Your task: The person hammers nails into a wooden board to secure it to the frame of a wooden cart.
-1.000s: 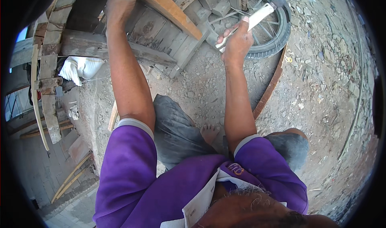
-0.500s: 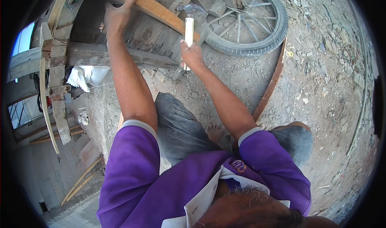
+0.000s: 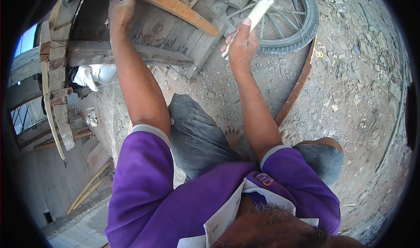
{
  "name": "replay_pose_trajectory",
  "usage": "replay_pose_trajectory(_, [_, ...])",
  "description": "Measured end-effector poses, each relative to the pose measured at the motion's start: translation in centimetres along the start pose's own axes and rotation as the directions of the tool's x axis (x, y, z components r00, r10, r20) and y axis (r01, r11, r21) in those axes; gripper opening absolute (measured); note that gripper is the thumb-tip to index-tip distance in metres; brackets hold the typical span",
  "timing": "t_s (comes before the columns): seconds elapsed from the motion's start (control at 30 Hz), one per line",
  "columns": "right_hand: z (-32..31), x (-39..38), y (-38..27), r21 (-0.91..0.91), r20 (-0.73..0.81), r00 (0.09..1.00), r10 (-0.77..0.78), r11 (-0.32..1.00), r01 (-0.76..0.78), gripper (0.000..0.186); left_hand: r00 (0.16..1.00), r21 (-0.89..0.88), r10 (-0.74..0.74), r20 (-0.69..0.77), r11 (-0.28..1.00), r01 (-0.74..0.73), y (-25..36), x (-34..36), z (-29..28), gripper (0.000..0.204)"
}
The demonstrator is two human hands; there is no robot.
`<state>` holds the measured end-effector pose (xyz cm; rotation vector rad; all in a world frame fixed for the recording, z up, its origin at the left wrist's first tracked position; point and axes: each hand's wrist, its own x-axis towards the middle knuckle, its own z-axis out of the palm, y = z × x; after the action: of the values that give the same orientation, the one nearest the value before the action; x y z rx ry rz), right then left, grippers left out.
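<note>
My left hand presses down on a light curved wooden strip that lies across a weathered wooden cart frame at the top of the view. My right hand is shut on the pale wooden handle of a tool, held raised with its dark head near the top edge, over the frame's right end. A spoked wheel with a black tyre lies flat on the ground just right of the tool.
Stony, dusty ground spreads to the right, with a thin curved rusty metal band lying beside my knee. A white cloth hangs under the frame at left. More planks and sticks stand at the far left.
My right hand swung the tool from the right toward the frame, then lifted it back up and right. My left hand stayed on the wooden strip.
</note>
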<state>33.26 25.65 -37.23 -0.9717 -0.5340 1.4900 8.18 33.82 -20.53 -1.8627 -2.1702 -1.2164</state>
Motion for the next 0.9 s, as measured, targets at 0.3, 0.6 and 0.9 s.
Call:
replay_pose_trajectory(0.3, [-1.5,2.2,1.7,-0.282,0.111,0.933,0.342,0.911,-0.301,0.053,1.000,-0.081,-0.007,0.001,0.997,0.007,-0.2,-0.2,0.4,0.086])
replay_pose_trajectory(0.6, [-0.1,0.8,1.2,-0.520,0.257,0.863,0.435,0.815,-0.256,0.058,0.999,0.030,-0.036,0.013,0.999,0.036,-2.3,1.0,-1.5,0.094])
replay_pose_trajectory(0.9, [0.2,2.1,2.7,-0.606,0.342,0.834,0.434,0.780,-0.157,0.051,0.999,-0.066,0.012,-0.036,0.998,-0.015,-1.1,1.0,-0.3,0.085])
